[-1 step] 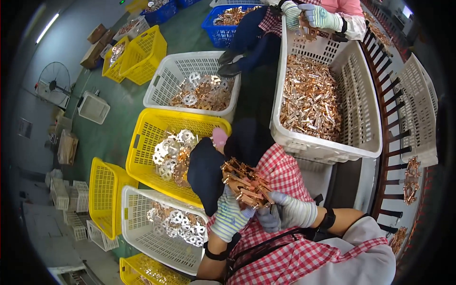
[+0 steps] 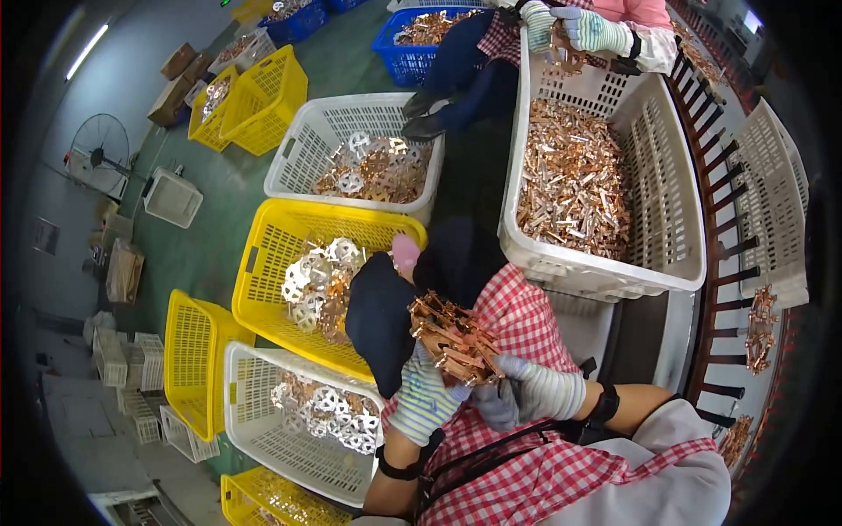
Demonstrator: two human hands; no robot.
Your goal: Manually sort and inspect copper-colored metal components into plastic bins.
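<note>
My left hand (image 2: 427, 396), in a striped knit glove, is closed around the lower left of a bundle of copper-coloured metal parts (image 2: 454, 340) above my lap. From the right, my right hand (image 2: 533, 391), in a similar glove with grey fingers, closes on the bundle's lower right edge. The narrow pieces are stacked close together, with their ends sticking out. Some of my fingertips are hidden beneath the bundle. Beside my left knee, a yellow basket (image 2: 254, 263) and a white basket (image 2: 241, 421) hold silvery and coppery stamped parts.
A large white crate (image 2: 605, 279) of small copper pieces stands ahead on the right. Behind it, a co-worker's gloved hands (image 2: 579, 31) hold a copper part. A rack of dark bars (image 2: 724, 302) runs along my right, with copper clusters (image 2: 761, 329) beside it.
At the right, the dark bars and the copper clusters beside them have shifted very slightly. My hands and the bundle stay practically still.
</note>
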